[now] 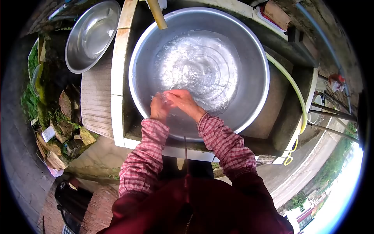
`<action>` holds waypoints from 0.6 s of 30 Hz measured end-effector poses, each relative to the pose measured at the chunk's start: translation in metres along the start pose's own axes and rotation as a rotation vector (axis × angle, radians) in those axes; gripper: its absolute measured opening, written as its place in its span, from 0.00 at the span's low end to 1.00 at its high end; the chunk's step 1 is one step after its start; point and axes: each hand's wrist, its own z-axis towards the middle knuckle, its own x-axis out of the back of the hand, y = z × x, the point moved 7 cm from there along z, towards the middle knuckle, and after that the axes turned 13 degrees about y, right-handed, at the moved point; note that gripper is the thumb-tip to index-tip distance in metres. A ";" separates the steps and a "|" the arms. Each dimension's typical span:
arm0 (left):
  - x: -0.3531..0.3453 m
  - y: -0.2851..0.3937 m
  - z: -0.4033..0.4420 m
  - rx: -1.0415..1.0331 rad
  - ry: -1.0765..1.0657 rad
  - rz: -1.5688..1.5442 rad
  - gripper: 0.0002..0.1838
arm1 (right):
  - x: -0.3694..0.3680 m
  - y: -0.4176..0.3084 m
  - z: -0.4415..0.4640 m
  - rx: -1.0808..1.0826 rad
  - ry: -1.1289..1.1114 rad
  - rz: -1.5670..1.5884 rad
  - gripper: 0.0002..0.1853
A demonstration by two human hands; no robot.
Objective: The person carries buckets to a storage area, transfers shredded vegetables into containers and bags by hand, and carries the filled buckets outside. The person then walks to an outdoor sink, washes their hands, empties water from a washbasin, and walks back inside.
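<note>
A large metal basin [255,84] stands in front of me with water [202,66] in it, rippling and bright with reflections. Over the near left part of the basin, my two hands meet and touch. My left hand [159,106] is smeared by motion and its fingers are mostly hidden. Bent fingers of my right hand [184,100] press in against the left one. Whatever lies between them, if anything, is too small or hidden to make out. Checked pink sleeves [146,152] cover both forearms. A yellowish pipe [157,15] reaches over the basin's far rim.
A white-tiled ledge [117,66] borders the sink around the basin. At the upper left, a second metal basin [92,37] rests tilted. A yellow-green hose [298,89] curves down the right side. Stones and broken bricks [64,128] lie left, beyond a ridged slab [97,103].
</note>
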 end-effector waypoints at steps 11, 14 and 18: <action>0.000 -0.012 -0.012 -0.005 0.210 0.263 0.20 | 0.106 0.043 0.029 -0.186 0.364 0.213 0.15; -0.013 -0.012 -0.039 -0.040 0.077 0.264 0.15 | 0.035 0.013 -0.034 -0.005 0.155 0.210 0.18; -0.008 0.050 -0.103 -0.922 0.140 0.855 0.16 | 0.149 -0.086 -0.144 0.597 0.918 -0.676 0.14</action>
